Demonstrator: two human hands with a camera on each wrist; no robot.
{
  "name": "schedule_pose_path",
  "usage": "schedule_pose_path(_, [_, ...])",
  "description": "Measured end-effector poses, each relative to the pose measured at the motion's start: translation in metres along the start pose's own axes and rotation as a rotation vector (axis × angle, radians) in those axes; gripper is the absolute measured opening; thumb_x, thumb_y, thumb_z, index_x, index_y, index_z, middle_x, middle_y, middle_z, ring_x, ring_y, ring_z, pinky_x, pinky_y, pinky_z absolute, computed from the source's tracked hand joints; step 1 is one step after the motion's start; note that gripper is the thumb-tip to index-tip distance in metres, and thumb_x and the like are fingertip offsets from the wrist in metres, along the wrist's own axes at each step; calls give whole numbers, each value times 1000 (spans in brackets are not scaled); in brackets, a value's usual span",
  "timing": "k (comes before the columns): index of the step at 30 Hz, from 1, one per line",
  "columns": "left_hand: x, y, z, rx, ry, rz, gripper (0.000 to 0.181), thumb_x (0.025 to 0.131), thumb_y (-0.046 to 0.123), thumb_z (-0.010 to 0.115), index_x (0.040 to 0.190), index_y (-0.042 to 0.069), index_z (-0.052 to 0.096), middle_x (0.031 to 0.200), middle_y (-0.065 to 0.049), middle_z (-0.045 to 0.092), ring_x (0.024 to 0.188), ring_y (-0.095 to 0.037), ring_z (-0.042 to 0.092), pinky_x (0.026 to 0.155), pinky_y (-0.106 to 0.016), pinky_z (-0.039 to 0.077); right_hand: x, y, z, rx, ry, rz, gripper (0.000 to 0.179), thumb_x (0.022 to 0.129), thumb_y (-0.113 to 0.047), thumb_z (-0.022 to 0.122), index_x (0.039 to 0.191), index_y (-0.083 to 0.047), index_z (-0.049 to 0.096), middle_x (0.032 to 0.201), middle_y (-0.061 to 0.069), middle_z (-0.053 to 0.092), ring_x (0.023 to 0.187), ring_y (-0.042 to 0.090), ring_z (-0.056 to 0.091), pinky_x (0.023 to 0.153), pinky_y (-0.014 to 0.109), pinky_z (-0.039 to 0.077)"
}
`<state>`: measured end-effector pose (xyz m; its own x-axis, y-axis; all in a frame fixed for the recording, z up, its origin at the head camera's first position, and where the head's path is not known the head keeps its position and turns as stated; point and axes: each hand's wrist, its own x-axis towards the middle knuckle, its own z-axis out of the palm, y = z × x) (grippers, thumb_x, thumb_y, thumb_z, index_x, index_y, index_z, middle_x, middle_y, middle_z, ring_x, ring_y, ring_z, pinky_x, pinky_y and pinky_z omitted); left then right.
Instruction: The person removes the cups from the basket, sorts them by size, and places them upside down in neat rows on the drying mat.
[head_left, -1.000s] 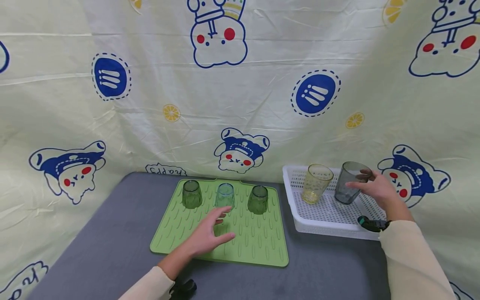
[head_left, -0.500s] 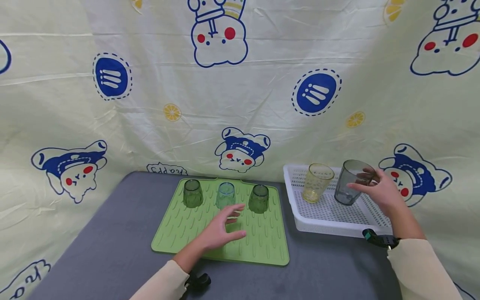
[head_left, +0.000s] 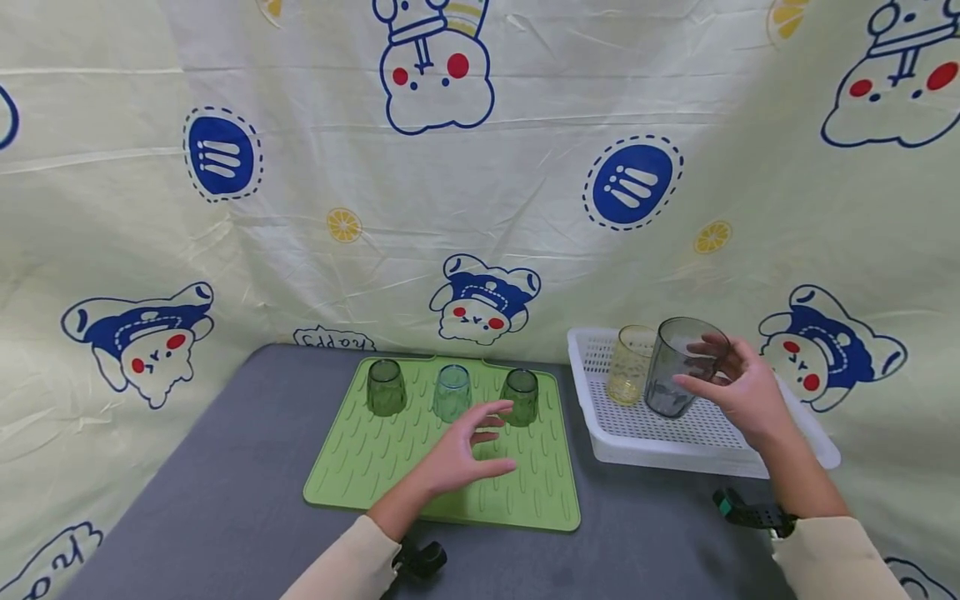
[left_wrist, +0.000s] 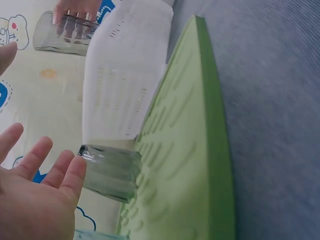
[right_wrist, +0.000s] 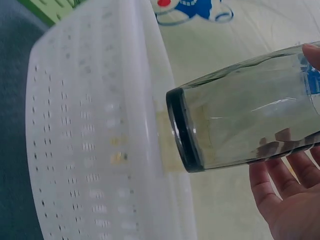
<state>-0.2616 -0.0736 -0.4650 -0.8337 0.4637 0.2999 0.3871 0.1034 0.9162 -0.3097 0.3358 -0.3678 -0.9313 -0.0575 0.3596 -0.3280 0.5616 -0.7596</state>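
Note:
My right hand (head_left: 746, 400) grips a tall smoky grey glass (head_left: 678, 367) near its rim, thumb on one side and fingers on the other. In the right wrist view the base of the grey glass (right_wrist: 240, 115) hangs above the rim of the white basket (right_wrist: 137, 100). A yellow glass (head_left: 628, 367) stands in the basket, partly behind the grey one. My left hand (head_left: 461, 458) hovers over the green mat (head_left: 360, 467), fingers spread and holding nothing. Nearest to it are a dark green glass (head_left: 521, 387) and a blue-tinted glass (head_left: 450, 392), both on the mat.
Another green glass (head_left: 386, 387) stands at the mat's back left. The white perforated basket (head_left: 675, 454) sits right of the mat on the grey table (head_left: 217, 475). A printed curtain (head_left: 300, 167) hangs directly behind.
The grey glass has risen in my right hand and moved left, now overlapping the yellow glass. My left hand has drifted right across the mat, its fingers still spread.

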Motion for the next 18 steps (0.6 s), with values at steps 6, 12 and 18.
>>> schedule_pose_path(6, [6, 8, 4, -6, 7, 14, 73, 92, 20, 77, 156, 22, 40, 154, -7, 48, 138, -30, 50, 116, -42, 45, -10, -18, 16, 18, -21, -44, 74, 90, -22, 81, 151, -9, 41, 127, -11, 59, 102, -4, 63, 83, 6, 50])
schedule_pose_path(12, [12, 11, 8, -16, 6, 35, 72, 93, 20, 76, 155, 23, 41, 153, -6, 48, 136, -29, 52, 115, -41, 46, -20, -29, 30, 40, -45, -70, 74, 89, -19, 82, 150, -11, 43, 127, -9, 60, 105, -4, 63, 84, 8, 52])
schedule_pose_path(18, [14, 14, 10, -20, 4, 45, 71, 92, 18, 77, 154, 24, 42, 152, -5, 49, 134, -29, 53, 114, -42, 47, -29, -40, 39, 66, -65, -104, 73, 87, -14, 83, 149, -13, 45, 125, -12, 60, 103, -2, 67, 85, 12, 55])
